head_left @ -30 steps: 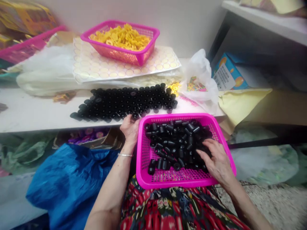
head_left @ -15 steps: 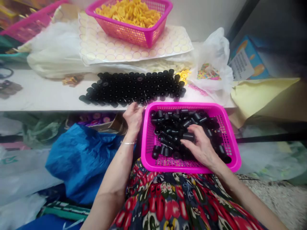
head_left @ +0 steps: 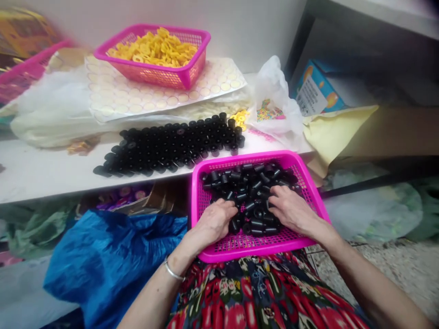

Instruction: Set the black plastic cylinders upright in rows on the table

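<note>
A pink mesh basket (head_left: 197, 192) sits at my lap, against the table's front edge, with many loose short black plastic tubes (head_left: 252, 194) in it. My left hand (head_left: 216, 220) is inside its left part, fingers curled down at the tubes. Its fingertips are partly hidden, and I cannot make out what they hold. On the basket's right side my right hand (head_left: 293, 210) rests over the tubes with its fingers bent and slightly apart, nothing plainly held. Beyond the basket, a close-packed block of upright black tubes (head_left: 171, 146) stands in rows on the white table (head_left: 44, 178).
Behind the rows, a pink basket (head_left: 144, 67) of yellow pieces stands on a sheet printed with circles (head_left: 219, 82). A plastic bag (head_left: 274, 87), small yellow pieces (head_left: 240, 119) and a blue box (head_left: 317, 89) lie rightward. A blue bag (head_left: 103, 260) hangs below left.
My left hand has come from the front edge of the tube rows down into the basket. My right hand stays among the loose tubes. The view has shifted rightward.
</note>
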A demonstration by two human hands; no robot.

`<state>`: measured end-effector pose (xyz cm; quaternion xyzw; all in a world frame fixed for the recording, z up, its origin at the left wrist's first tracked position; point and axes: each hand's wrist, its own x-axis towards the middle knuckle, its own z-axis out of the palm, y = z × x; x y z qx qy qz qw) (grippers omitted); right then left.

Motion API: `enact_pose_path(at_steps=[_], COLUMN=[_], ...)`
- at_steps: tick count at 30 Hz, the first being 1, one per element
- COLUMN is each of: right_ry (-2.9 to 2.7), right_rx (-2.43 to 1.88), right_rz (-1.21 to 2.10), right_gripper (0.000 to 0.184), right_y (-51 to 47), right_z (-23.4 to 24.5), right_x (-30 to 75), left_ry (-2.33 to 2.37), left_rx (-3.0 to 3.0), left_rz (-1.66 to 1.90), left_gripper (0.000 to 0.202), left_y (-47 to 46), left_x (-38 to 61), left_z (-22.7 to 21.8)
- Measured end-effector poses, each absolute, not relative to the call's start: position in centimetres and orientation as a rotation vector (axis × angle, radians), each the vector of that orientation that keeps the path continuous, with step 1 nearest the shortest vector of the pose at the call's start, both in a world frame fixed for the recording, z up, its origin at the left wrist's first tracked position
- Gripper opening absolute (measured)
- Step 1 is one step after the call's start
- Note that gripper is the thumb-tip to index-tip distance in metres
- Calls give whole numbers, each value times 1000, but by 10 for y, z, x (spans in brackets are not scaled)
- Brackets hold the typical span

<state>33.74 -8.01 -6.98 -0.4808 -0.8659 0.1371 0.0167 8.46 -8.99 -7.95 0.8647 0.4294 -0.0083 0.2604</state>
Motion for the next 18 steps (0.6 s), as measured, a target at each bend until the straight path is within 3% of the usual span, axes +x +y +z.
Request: enact_pose_path(at_steps=[5,10,18], right_ry=[-2497,-2385,-2464], right_rx=[-1474,-1494,-1407], right_rz=[567,584,414], right_gripper=[17,22,25], right_y=[-95,-100,-101], right_z=[-80,-86,-82], right_x=[364,369,352], left_ry=[1200,1147,1259], left_rx=[2475,2337,2205], left_rz=[-182,-239,-34], left_gripper=[38,14,19], left_y=[-82,-79,-74], left_x=[96,77,68], left_z=[-78,-69,-73])
